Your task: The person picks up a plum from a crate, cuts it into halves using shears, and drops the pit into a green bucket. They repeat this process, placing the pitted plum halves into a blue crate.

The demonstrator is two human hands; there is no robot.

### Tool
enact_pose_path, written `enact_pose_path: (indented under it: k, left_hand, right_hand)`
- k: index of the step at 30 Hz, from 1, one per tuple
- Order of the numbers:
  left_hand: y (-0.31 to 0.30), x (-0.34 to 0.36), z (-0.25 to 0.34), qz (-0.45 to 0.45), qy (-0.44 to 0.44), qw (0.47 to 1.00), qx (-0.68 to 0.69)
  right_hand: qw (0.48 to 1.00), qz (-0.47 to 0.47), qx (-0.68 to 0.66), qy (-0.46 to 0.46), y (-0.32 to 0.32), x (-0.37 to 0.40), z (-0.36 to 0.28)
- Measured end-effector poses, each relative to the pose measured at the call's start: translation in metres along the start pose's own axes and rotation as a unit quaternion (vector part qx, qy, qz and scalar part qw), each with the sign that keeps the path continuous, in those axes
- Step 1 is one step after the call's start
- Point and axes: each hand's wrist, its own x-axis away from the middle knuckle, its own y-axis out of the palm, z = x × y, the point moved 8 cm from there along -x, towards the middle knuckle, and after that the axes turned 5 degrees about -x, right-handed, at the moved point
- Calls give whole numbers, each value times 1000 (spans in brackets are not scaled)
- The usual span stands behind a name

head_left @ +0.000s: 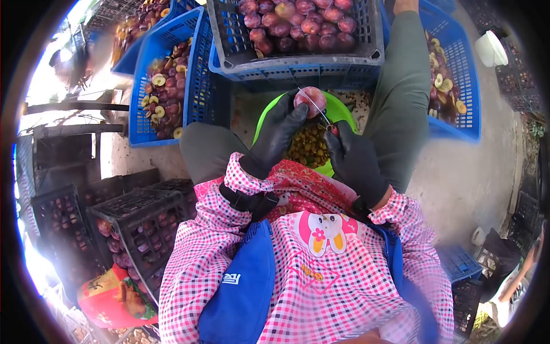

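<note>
My left hand, in a black glove, is closed around a reddish plum above a bright green basin. In my right hand, also gloved in black, is a small knife with a thin blade and a reddish handle end showing. The blade lies across the plum in this view, its tip at the far side near my left fingers. Below both hands, small yellow-brown pits fill the basin, which stands between my knees. My right fingers hide much of the knife's handle.
A black crate of whole plums is stacked on a blue crate straight ahead. Blue crates of cut plums stand at the left and right. Black crates with plums are at my lower left. A white bucket stands far right.
</note>
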Motion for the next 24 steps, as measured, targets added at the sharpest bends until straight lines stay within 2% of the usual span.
enact_pose_path:
  k: [3,5,6,8,9,11,15,16,17,19,21,22,23,24]
  left_hand:
    - [0,2,-4,-3,3,1000,-1]
    - [-2,6,-4,24,-1,984,-179]
    - [3,4,2,24,0,984,-179]
    - [12,1,10,37,-16,999,-17]
    - [14,-2,7,36,-16,999,-19]
    - [15,-4,-15,57,-79,970,221]
    - [26,-4,-19,14,-88,966,242]
    - [24,-1,0,63,-39,997,38]
    - [21,3,18,110,14,979,-168]
    - [22,3,21,113,29,977,-181]
    - [19,2,20,117,41,973,-193]
    - [21,-2,0,70,-39,996,40]
    - [32,0,-17,19,-119,955,271]
    - [30,2,-20,18,-119,955,271]
  right_hand:
    - [999,12,32,-10,8,-1,3]
    - [998,20,50,-13,12,0,6]
    - [999,18,50,-10,13,-1,8]
    - [999,15,49,-4,16,1,8]
    - [998,39,39,-16,13,1,4]
    - [997,63,29,-28,13,3,-1]
    - [997,77,32,6,14,4,8]
    - [997,69,37,7,15,4,9]
    - [997,72,37,8,14,5,8]
    - [995,95,16,-38,8,5,-3]
    - [994,105,0,-33,5,3,-6]
    - [993,116,-12,-26,3,3,-6]
    - [993,115,-12,-24,6,5,-3]
    - [994,107,12,-15,9,5,1]
